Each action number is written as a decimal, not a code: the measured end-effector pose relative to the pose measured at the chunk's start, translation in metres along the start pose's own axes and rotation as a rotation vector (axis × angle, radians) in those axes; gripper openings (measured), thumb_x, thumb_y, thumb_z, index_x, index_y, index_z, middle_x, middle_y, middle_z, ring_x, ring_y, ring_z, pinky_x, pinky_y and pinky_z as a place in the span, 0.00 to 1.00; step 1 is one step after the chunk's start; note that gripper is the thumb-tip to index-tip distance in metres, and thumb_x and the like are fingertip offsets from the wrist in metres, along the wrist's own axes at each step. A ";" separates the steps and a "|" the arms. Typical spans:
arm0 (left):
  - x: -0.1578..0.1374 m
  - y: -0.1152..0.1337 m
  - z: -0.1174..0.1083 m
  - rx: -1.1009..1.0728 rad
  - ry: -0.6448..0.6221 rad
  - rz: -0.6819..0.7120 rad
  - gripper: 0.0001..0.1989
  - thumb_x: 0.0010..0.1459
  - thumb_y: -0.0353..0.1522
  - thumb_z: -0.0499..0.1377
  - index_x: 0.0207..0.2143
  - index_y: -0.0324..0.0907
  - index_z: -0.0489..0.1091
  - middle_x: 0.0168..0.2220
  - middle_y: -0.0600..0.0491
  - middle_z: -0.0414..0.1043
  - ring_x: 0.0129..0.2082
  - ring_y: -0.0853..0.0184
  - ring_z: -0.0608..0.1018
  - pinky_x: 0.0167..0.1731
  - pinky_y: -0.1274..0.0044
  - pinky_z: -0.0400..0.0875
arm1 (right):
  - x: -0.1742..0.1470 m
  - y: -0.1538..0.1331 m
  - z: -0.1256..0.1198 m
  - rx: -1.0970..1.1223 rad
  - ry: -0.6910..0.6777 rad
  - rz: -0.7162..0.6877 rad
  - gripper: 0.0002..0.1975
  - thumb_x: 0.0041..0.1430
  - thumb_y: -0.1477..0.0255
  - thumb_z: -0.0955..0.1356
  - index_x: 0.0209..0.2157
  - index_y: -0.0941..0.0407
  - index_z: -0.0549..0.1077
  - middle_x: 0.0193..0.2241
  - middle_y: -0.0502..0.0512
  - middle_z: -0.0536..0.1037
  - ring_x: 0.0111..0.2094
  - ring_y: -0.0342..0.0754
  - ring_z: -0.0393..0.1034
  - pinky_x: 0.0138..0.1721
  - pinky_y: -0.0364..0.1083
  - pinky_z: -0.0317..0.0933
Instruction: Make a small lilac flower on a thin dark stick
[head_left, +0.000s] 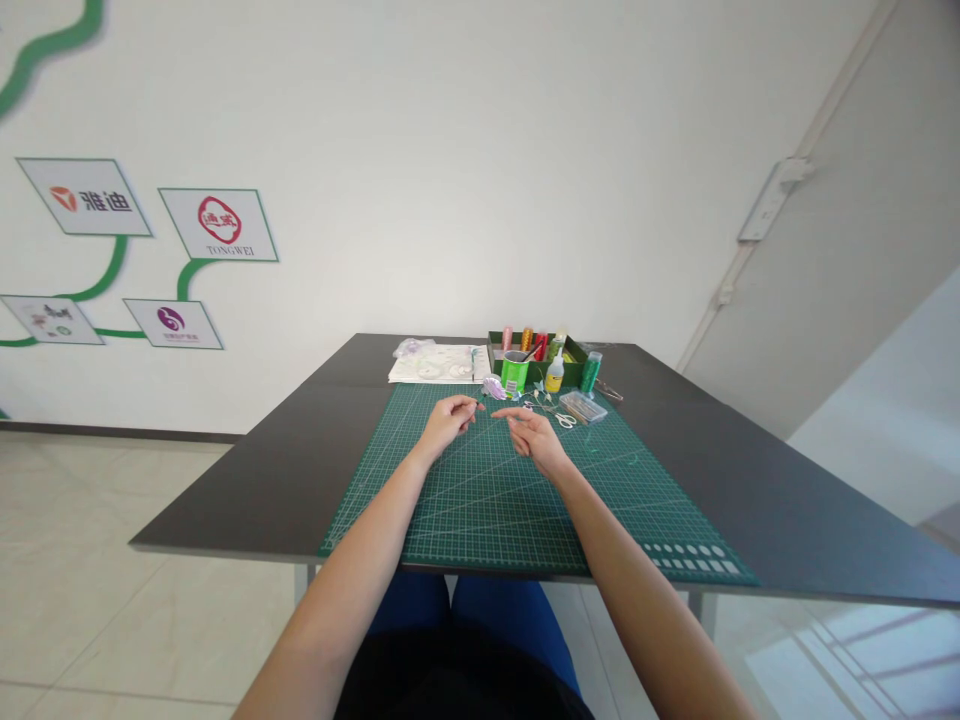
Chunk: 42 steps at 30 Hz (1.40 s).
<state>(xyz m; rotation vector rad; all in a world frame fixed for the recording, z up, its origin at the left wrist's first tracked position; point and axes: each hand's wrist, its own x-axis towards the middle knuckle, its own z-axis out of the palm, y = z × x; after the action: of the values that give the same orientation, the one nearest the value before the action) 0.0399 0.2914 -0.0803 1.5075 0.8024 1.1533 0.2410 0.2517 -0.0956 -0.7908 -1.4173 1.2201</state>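
Observation:
My left hand is raised over the green cutting mat, thumb and fingertips pinched together. A small dark tip shows at its fingertips, too small to name. Facing it across a narrow gap is my right hand, its index finger stretched toward the left hand and the other fingers curled in. Whether a fine strand lies in the right fingers is too small to see. Just beyond the hands lies a purple-and-white ornament. White-handled scissors rest on the mat beyond the right hand.
Behind stand a green can, a glue bottle, a green thread spool and a dark green box with several spools. A clear case lies right; white sheets lie left on the black table.

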 end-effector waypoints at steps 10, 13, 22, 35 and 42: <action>-0.002 0.002 0.003 -0.019 0.066 -0.013 0.16 0.50 0.40 0.68 0.36 0.38 0.74 0.26 0.57 0.69 0.19 0.76 0.64 0.18 0.82 0.55 | 0.000 0.004 -0.002 -0.036 -0.030 0.010 0.22 0.58 0.56 0.71 0.44 0.60 0.78 0.09 0.37 0.54 0.13 0.38 0.43 0.17 0.41 0.40; -0.003 0.004 0.003 -0.024 0.058 -0.006 0.16 0.50 0.40 0.69 0.36 0.38 0.74 0.26 0.57 0.69 0.19 0.76 0.64 0.19 0.82 0.57 | 0.000 0.005 -0.002 -0.033 -0.038 0.014 0.22 0.58 0.57 0.71 0.44 0.61 0.78 0.09 0.37 0.55 0.13 0.37 0.43 0.17 0.41 0.40; 0.000 -0.002 0.000 0.038 0.063 0.083 0.15 0.51 0.39 0.69 0.36 0.38 0.76 0.24 0.57 0.68 0.20 0.74 0.66 0.22 0.81 0.60 | 0.000 0.004 -0.002 -0.063 -0.043 0.037 0.23 0.57 0.57 0.71 0.44 0.62 0.79 0.09 0.37 0.55 0.12 0.38 0.43 0.17 0.41 0.41; 0.004 -0.008 -0.003 0.159 0.045 0.125 0.15 0.54 0.40 0.65 0.38 0.39 0.74 0.27 0.55 0.72 0.17 0.74 0.66 0.19 0.80 0.59 | -0.002 0.004 -0.002 -0.078 -0.053 0.057 0.22 0.57 0.57 0.71 0.45 0.61 0.79 0.09 0.38 0.56 0.12 0.38 0.43 0.17 0.41 0.40; 0.005 -0.009 -0.002 0.163 0.048 0.154 0.14 0.55 0.41 0.65 0.37 0.40 0.74 0.23 0.56 0.71 0.23 0.70 0.71 0.27 0.78 0.64 | -0.001 0.003 -0.001 -0.073 -0.040 0.058 0.23 0.56 0.57 0.71 0.45 0.62 0.80 0.09 0.38 0.55 0.13 0.38 0.43 0.17 0.41 0.40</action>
<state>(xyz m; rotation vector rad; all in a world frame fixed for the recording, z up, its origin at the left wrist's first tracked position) 0.0398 0.2986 -0.0879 1.7063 0.8410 1.2666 0.2418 0.2521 -0.0992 -0.8671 -1.4876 1.2400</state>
